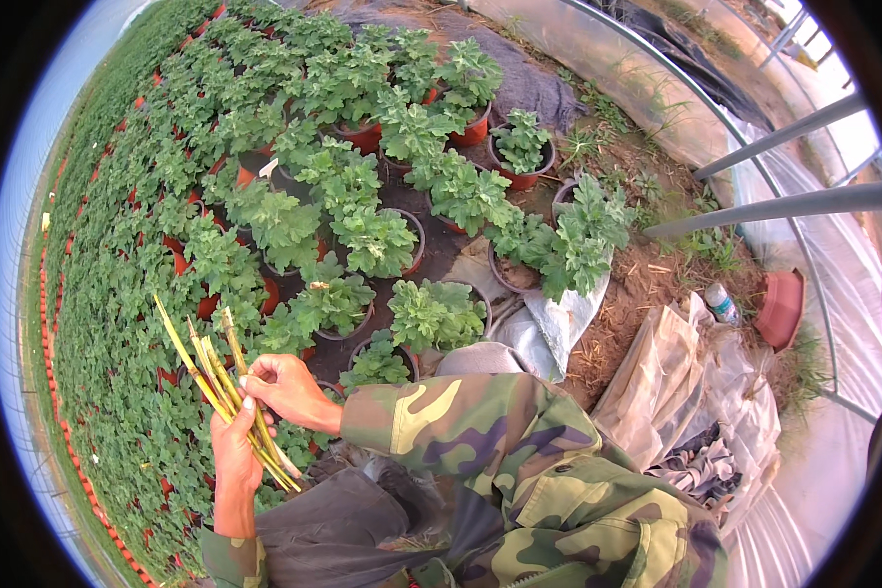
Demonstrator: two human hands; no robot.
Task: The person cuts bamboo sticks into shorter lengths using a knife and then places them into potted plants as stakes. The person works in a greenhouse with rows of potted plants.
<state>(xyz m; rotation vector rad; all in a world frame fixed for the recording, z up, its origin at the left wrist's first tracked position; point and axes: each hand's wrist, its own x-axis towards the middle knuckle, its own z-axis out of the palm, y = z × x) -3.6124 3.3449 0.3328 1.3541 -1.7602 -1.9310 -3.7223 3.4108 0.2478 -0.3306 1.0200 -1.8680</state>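
My left hand (237, 448) is closed around a small bundle of yellow-green cut stalks (224, 389), with the thumb pressed along them. Their lower ends stick out below the palm and the upper ends fan out over the potted plants. My right hand (288, 388) meets the bundle from the right, its thumb and forefinger pinching one of the stalks. Just beyond the hands stand leafy green plants (437, 314) in red-brown plastic pots. Part of the bundle is hidden behind the fingers.
Dense rows of potted plants (140, 257) fill the left side. On the right are grey metal poles (779, 209), crumpled plastic sheeting (654, 375), a small bottle (720, 303) and a loose reddish pot (779, 309). White plastic (569, 316) lies on the soil near my knee.
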